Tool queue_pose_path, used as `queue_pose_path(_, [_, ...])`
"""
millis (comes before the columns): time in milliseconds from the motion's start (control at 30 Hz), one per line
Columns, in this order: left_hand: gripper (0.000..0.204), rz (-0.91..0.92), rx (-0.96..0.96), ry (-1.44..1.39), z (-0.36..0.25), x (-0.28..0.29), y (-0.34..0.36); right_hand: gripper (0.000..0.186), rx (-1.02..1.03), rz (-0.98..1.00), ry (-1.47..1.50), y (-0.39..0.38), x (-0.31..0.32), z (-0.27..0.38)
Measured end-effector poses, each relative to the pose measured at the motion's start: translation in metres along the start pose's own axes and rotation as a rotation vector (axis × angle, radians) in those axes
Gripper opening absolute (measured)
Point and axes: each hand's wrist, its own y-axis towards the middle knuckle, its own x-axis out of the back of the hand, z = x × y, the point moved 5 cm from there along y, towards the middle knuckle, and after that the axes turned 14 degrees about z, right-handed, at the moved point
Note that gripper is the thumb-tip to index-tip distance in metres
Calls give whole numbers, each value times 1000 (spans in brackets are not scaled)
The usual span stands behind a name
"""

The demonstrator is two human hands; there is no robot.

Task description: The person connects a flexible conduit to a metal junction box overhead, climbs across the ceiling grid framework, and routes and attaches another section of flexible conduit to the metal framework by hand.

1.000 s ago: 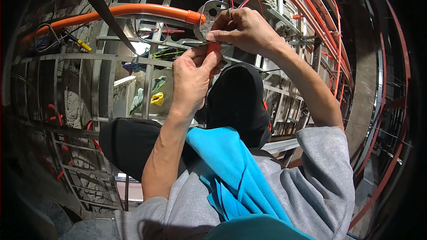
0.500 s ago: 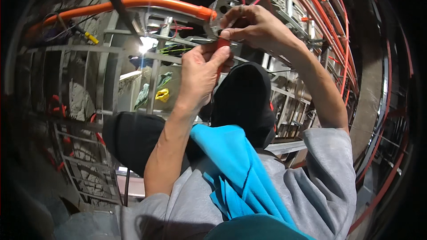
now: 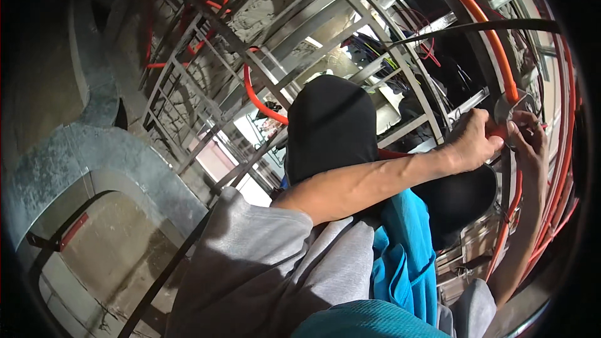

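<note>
My left hand (image 3: 474,142), at the right of the picture, is closed around a short orange fitting (image 3: 498,131) just below a round metal junction box (image 3: 504,108). My right hand (image 3: 531,136) pinches at the box and fitting from the right; exactly which part its fingertips hold is partly hidden. A long orange conduit (image 3: 498,50) runs down into the top of the box. A dark strap (image 3: 476,25) crosses that conduit higher up. My bent knees in black trousers (image 3: 332,119) are below me, with a turquoise cloth (image 3: 407,244) over my grey shirt.
Metal framework (image 3: 350,19) spans the middle and top, with lit gaps showing a lower level. Looped red conduit (image 3: 253,91) threads through it. A galvanised duct (image 3: 94,144) fills the left. Several parallel red conduits (image 3: 560,206) run along the right edge.
My view has swung sharply leftward, bringing the duct into sight and shifting the box and both hands to the right of the picture. Both hands stay at the box and fitting.
</note>
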Motion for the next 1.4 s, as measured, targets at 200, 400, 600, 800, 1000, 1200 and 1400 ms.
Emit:
queue_pose_path(200, [17,-131,-154,253,0,-8,4,23,99,-82,-202,-4,4,5])
queue_pose_path(400, [23,-59,-175,156,5,-9,12,25,-43,-20,116,-10,3,10])
queue_pose_path(600, [22,-226,-178,429,-3,-4,-3,25,42,22,-99,17,19,-30])
queue_pose_path(800, [39,-96,-108,314,17,-12,9,29,-70,84,64,1,17,-22])
queue_pose_path(1000, [43,1,44,302,39,-15,21,28,11,143,153,10,22,-32])
queue_pose_path(1200, [37,-147,-110,309,36,-19,21,26,42,66,36,10,24,-28])
queue_pose_path(1400, [36,-120,-125,415,22,-18,13,21,37,93,39,19,32,-43])
